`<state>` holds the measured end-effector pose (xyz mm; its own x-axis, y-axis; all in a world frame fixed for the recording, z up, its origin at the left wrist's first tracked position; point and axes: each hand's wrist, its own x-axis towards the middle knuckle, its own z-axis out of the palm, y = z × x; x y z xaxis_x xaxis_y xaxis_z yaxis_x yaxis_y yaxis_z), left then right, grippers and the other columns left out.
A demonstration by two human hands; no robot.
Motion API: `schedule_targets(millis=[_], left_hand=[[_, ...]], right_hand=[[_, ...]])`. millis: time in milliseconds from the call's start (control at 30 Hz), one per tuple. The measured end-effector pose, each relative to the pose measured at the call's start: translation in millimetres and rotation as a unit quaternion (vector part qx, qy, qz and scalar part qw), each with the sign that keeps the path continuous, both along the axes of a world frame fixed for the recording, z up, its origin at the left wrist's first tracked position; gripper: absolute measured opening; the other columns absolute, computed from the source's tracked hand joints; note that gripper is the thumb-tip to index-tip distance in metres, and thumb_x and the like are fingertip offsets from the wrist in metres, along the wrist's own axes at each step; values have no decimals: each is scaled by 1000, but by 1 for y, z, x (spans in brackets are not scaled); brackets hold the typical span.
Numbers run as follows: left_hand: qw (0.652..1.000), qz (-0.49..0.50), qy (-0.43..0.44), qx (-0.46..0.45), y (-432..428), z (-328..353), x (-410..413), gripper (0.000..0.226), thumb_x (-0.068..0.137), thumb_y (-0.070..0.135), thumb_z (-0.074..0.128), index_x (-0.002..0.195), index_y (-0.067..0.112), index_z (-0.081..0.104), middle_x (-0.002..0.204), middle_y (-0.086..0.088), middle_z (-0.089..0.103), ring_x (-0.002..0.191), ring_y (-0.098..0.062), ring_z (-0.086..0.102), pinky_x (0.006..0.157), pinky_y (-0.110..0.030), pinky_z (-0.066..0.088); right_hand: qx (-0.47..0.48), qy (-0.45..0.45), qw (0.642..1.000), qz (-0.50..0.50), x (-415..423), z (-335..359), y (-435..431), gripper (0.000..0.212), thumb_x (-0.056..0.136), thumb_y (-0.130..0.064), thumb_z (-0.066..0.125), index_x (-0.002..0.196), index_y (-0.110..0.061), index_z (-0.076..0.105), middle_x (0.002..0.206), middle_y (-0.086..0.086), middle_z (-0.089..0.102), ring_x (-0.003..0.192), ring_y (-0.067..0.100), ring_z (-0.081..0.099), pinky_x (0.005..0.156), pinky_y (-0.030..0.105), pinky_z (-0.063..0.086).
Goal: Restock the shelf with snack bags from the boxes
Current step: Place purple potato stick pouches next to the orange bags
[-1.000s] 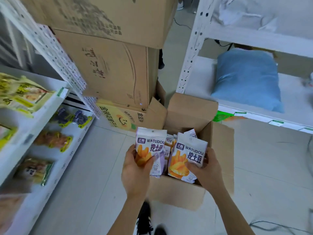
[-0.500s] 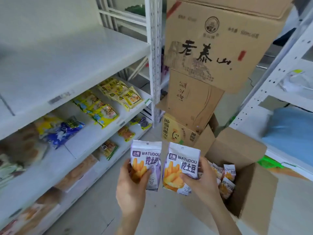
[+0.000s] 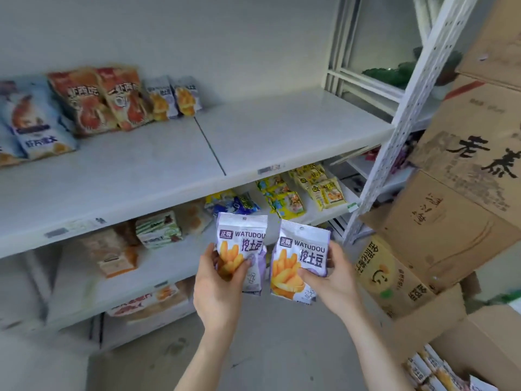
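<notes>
Leaning at far left: large blue-and-white bags and two orange-red bags rest against the back wall of the upper shelf.
Matching pair: two small purple-and-white bags printed with yellow fries stand upright at the back of that shelf, just right of the orange-red ones. They appear to be the same product as the bags in hand.
Bare stretch: right of the pair, the shelf board shows uncovered as far as the white upright.
Lower shelves: mixed yellow, blue and green packets, too blurred to name.
Left hand: fingers curl behind the left bag, thumb pressed on its front.
Bags: both are held upright, long axis vertical, fronts facing the person, side by side and nearly touching.
Right hand: pinches the right bag low down, thumb in front, fingers behind.
Relation for the next move: the bare stretch lies above and beyond both hands. The matching pair sits up and to the left, so the left hand is the nearer one.
Stacked cartons: closed, at right.
Open box: bottom right corner, with more of the same bags inside.
</notes>
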<state>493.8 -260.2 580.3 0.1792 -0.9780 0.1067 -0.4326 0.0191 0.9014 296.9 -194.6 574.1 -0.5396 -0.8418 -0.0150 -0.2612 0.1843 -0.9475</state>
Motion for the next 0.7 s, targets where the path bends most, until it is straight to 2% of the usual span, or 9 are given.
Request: schedule_targets(millis=[100,167,233,333,467,567,633,700], left_hand=[[999,37,5,-10,-14,14,21,67,69,53,79,125,34,48,112,17,63,102,-9,61,81,-35,49],[998,58,10,-17,-25,23,30,67,69,52,80,126,33,49,111,17,63,101,-7,60,80,-34,48],[997,77,14,-27,-37,32,34,69,68,52,80,127,33,49,109,19,62,98,-4,58,79,-30,45],[994,100,16,-39,-59,45,32,69,69,53,79,127,32,49,110,20,60,99,-4,57,78,-29,44],[991,121,5,-58,-93,56,13,66,71,55,76,125,32,47,108,19,60,100,-8,58,75,-31,46],[987,144,0,-66,-122,60,-7,71,72,57,76,129,30,45,115,14,62,105,-11,58,76,-30,45],[985,158,1,-67,-143,62,-18,71,72,57,75,130,30,44,116,13,62,106,-12,58,74,-30,42],[983,169,-4,-71,-164,64,-25,71,72,57,75,129,30,45,117,13,62,106,-12,59,74,-29,41]], right_hand=[[-13,11,999,35,20,15,-29,52,67,-8,83,102,-36,56,88,-17,72,79,-1,67,70,21,52],[-21,17,998,60,29,25,-48,51,68,-9,83,106,-32,57,90,-17,71,80,-5,66,66,14,49],[-27,16,996,79,33,34,-67,50,69,-8,82,108,-29,58,90,-18,71,80,-4,66,67,16,50],[-37,21,993,106,31,47,-99,51,70,-12,82,105,-36,55,90,-18,71,79,-2,67,69,22,53],[-61,25,988,137,14,62,-145,53,72,-9,82,106,-36,53,93,-19,69,79,-8,65,65,12,49],[-75,30,985,154,-4,68,-184,52,71,-9,83,105,-35,54,92,-20,69,79,-9,64,67,15,49],[-79,43,982,168,-13,70,-209,52,71,-13,83,108,-34,53,92,-22,68,79,-12,63,64,11,47],[-84,46,980,177,-21,72,-235,54,71,-15,83,110,-35,52,93,-22,68,80,-10,64,66,13,48]])
